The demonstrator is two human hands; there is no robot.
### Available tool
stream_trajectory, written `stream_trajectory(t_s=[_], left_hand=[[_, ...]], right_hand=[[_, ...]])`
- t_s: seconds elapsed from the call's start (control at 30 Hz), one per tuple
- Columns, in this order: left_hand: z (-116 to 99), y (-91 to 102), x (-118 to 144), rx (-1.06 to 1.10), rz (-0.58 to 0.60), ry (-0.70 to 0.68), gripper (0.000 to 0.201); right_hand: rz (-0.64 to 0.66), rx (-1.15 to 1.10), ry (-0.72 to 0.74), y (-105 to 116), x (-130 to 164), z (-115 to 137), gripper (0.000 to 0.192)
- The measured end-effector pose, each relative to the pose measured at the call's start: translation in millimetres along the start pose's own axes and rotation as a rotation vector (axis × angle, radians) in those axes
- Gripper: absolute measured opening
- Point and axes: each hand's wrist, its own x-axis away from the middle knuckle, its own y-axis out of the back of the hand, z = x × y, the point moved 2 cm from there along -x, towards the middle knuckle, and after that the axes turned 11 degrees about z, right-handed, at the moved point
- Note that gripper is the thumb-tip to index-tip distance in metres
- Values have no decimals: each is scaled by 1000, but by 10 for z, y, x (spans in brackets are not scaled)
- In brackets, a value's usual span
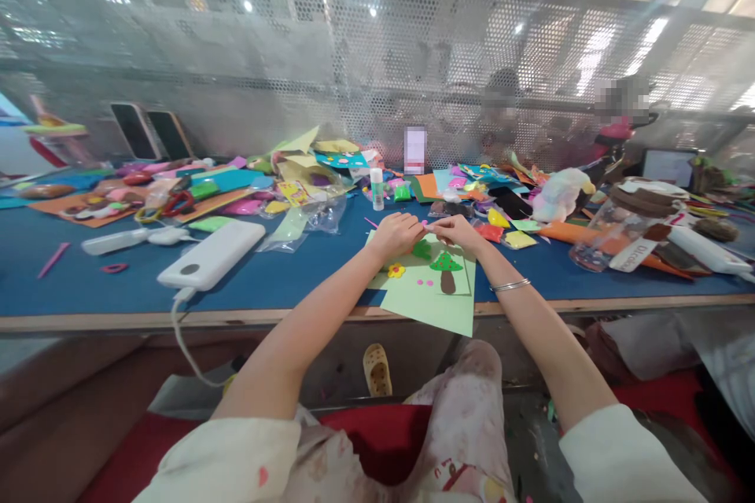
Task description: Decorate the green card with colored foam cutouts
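Over a light green paper sheet, my left hand and my right hand almost meet. Both are closed, fingertips pinched around a small pink piece that looks like modelling clay. A thin pink stick shows just beyond my left hand; whether I hold it is unclear. Shaped pieces lie on the paper: a tree with a green crown and brown trunk, a yellow and red flower, and two pink dots. A green shape is partly hidden by my hands.
A glue stick stands behind my left hand. To the left lie a white power bank with a cable and a pink tool. Coloured clay packets and paper are heaped along the back. A clear jar is at right.
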Motion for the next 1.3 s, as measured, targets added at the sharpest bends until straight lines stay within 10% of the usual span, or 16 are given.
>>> stream_trajectory(t_s=[0.6, 0.83, 1.3], left_hand=[[73, -55, 68, -34, -61, 182, 41], [39, -29, 53, 39, 169, 308, 41], [-21, -43, 32, 79, 237, 154, 34]], right_hand=[[7, -171, 17, 36, -67, -92, 43], [7, -141, 4, 14, -56, -72, 44], [-12, 122, 47, -3, -58, -39, 40]])
